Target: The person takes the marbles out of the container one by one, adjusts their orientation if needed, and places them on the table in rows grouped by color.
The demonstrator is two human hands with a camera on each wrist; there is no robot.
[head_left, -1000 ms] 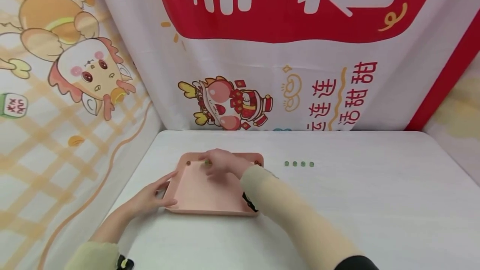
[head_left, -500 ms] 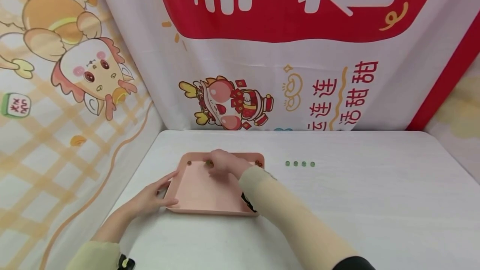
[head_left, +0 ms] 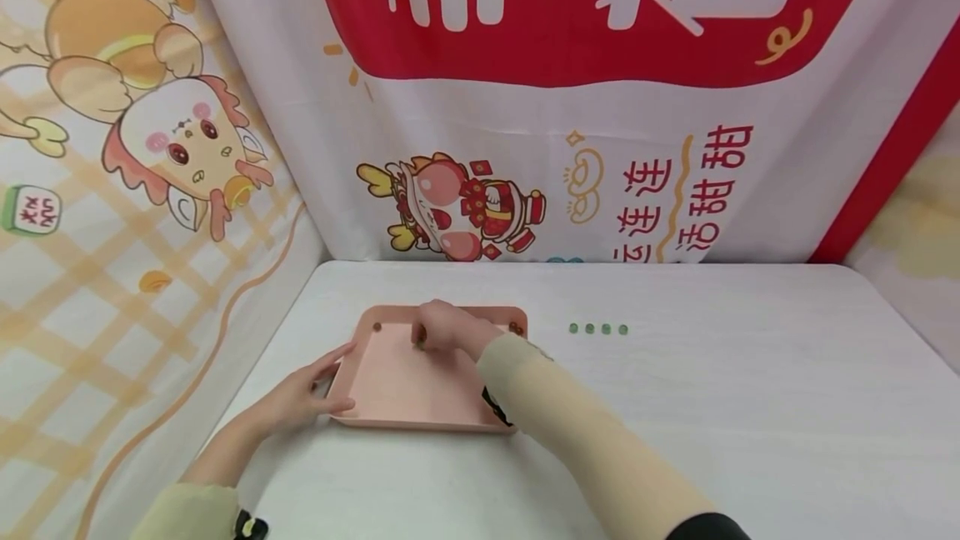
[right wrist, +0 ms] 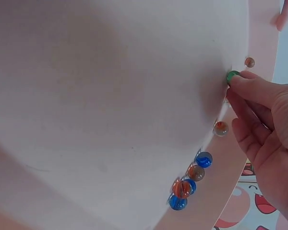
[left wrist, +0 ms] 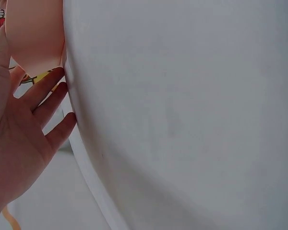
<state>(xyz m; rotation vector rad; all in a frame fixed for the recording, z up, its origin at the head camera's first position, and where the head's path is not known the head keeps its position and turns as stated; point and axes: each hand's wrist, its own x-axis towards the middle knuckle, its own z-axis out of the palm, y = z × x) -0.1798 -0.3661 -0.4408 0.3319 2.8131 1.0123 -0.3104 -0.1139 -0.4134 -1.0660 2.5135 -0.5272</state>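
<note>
One table (head_left: 712, 390), one pink tray (head_left: 420, 394), two hands: left hand (head_left: 300, 394), right hand (head_left: 446, 327). I count four green marbles (head_left: 607, 328) on the table, plus one held green marble (right wrist: 232, 74); five green total. Tray: four orange marbles (right wrist: 196, 173), three blue marbles (right wrist: 204, 159), one partly covered. Can't tell if more sit behind the fingers.

Held the right arm (head_left: 588, 440) out long, slanting forward and leftward, and pinched, thumb to forefinger, with the right hand (head_left: 446, 329)! Over on the other flank, angled the left arm (head_left: 228, 444) forward, held the left hand (head_left: 302, 394) spread, thumb well apart.
</note>
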